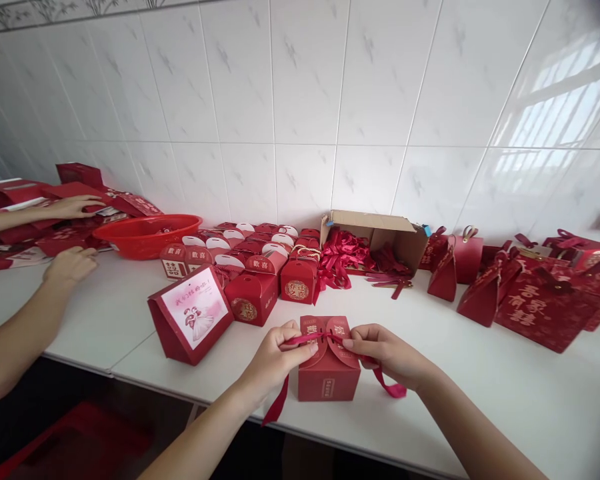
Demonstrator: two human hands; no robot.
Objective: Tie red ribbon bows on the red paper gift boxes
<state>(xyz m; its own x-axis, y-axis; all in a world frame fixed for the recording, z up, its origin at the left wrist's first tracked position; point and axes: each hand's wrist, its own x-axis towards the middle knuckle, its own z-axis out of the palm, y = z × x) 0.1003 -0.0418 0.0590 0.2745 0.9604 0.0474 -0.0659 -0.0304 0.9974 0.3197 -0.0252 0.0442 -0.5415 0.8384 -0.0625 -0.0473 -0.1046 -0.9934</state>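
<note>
A small red gift box [329,373] with two rounded top flaps stands near the front edge of the white counter [505,393]. A red ribbon [391,388] runs through the flaps and hangs down on both sides. My left hand [275,360] pinches the ribbon at the box's left flap. My right hand [387,355] pinches it at the right flap. Both hands are closed on the ribbon.
Another person's hands [70,265] work at the far left among flat red cards. A red plastic basin [147,235], several finished red boxes [253,297], a picture box [191,315], a cardboard carton of ribbons [375,237] and red bags [545,307] line the tiled wall.
</note>
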